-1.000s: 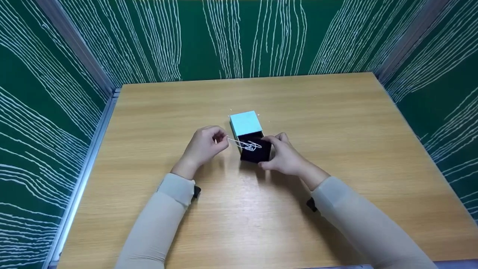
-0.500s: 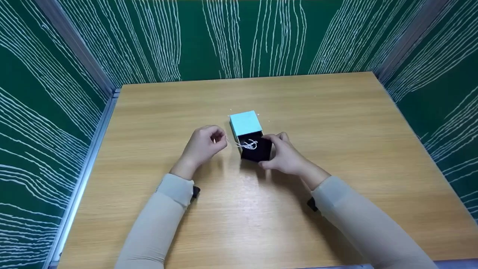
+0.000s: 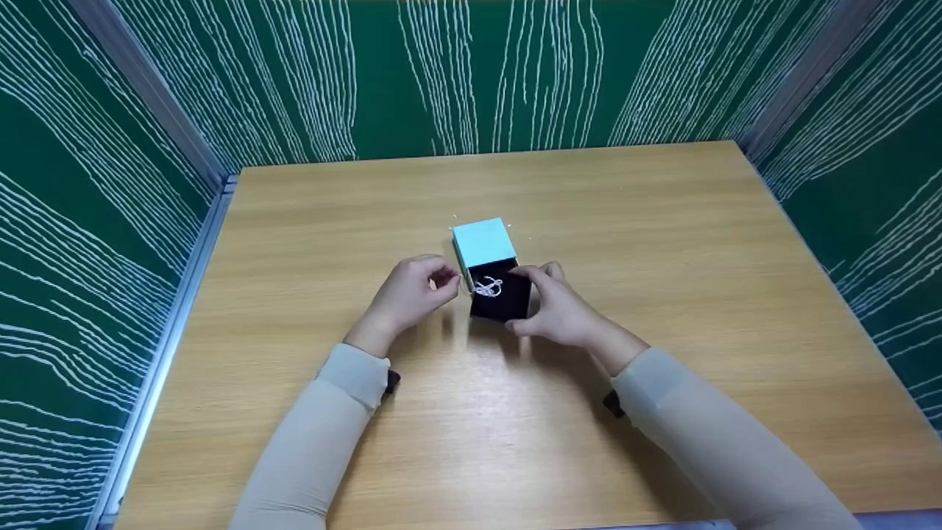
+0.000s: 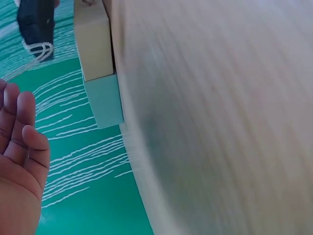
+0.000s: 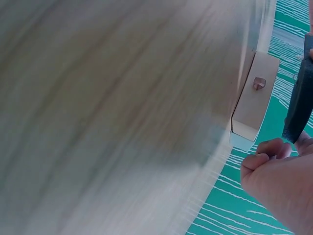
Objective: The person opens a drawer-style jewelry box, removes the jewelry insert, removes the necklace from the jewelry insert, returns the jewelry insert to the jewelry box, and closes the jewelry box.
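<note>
Above the table my right hand [image 3: 559, 305] grips a black, square, cushion-like pad [image 3: 504, 302] by its right side, thumb at the near edge. A thin silvery chain [image 3: 487, 286] lies in loops on top of the pad. My left hand [image 3: 416, 294], just left of the pad, pinches the chain's loose end between thumb and finger. In the left wrist view, strands of the chain [image 4: 40, 51] hang over the pad [image 4: 35, 24] and run down to the left fingers. Behind the pad stands a small box with a turquoise top [image 3: 484, 243], its near part hidden by the pad.
In the right wrist view the box's pale wooden front [image 5: 252, 110] has a small knob [image 5: 259, 83]. Tiny white specks [image 3: 509, 225] lie around the box on the wooden table [image 3: 625, 221]. Green panels with white wavy lines [image 3: 478, 81] stand behind and at both sides.
My left hand has come in slightly to the right, closer to the pad. The stretched strand has slackened, and the chain's loops have gathered toward the pad's left side. The right hand has barely shifted.
</note>
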### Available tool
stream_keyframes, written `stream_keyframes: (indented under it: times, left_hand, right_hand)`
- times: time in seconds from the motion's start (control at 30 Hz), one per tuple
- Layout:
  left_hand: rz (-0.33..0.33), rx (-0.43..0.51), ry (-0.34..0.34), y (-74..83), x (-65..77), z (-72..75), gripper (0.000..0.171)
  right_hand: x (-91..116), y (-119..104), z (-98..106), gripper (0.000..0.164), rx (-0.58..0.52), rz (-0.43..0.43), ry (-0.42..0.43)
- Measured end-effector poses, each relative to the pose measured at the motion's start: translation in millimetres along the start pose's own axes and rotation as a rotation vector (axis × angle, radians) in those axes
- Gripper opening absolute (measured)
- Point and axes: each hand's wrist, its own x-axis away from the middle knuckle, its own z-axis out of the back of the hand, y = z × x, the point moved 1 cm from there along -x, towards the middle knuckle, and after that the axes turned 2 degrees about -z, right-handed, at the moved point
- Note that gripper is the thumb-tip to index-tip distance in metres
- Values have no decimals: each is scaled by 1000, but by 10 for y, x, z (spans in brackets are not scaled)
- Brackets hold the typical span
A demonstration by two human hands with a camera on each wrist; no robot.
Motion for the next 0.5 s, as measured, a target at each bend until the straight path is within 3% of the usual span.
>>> stream_keyframes:
  times: [0.27,0.5]
  left_hand:
    - [46,27,-54,2,-4,-18,14]
    - [48,30,-85,-12,-7,-36,16]
  right_hand:
    - [21,-53,-6,100,-43,12,-16]
    - [25,-75,-4,96,-25,51,-25]
